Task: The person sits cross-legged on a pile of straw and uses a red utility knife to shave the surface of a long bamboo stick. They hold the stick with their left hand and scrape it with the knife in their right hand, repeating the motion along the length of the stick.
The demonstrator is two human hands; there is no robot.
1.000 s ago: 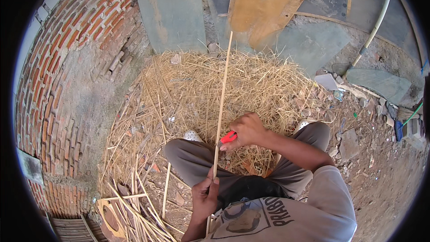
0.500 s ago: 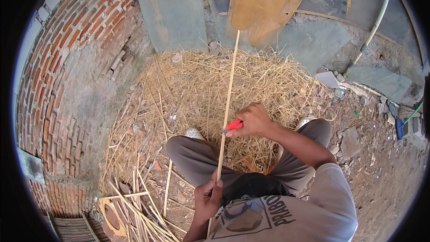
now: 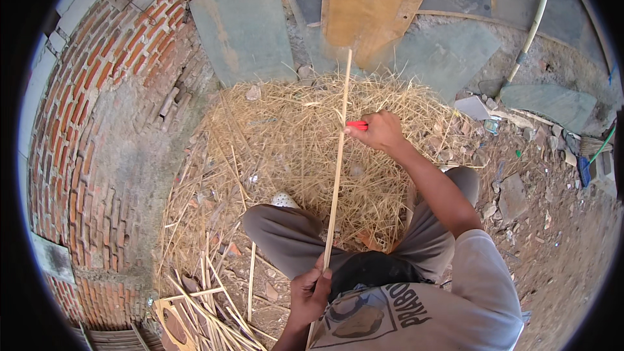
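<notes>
A long, thin bamboo strip [image 3: 337, 195] runs up from my lap, its far end over the straw pile. Near my waist, my left hand [image 3: 308, 296] is closed around its lower part, thumb on top. My right hand [image 3: 383, 132], arm stretched forward, grips a red-handled knife [image 3: 357, 125] against the strip's upper part. The blade is mostly hidden at the contact point. Below the strip lies a broad pile of straw-like shavings [image 3: 286, 149], between and beyond my crossed legs.
Several cut strips [image 3: 211, 322] lie at the lower left, beside a board with a round hole [image 3: 166, 315]. A brick wall [image 3: 84, 175] rises on the left. Grey panels [image 3: 244, 26] and a brown board [image 3: 374, 6] lean at the back. Rubble [image 3: 513, 198] covers the ground on the right.
My right hand has slid the knife forward along the strip, away from my body. My left hand keeps its hold near my waist. The view has shifted slightly.
</notes>
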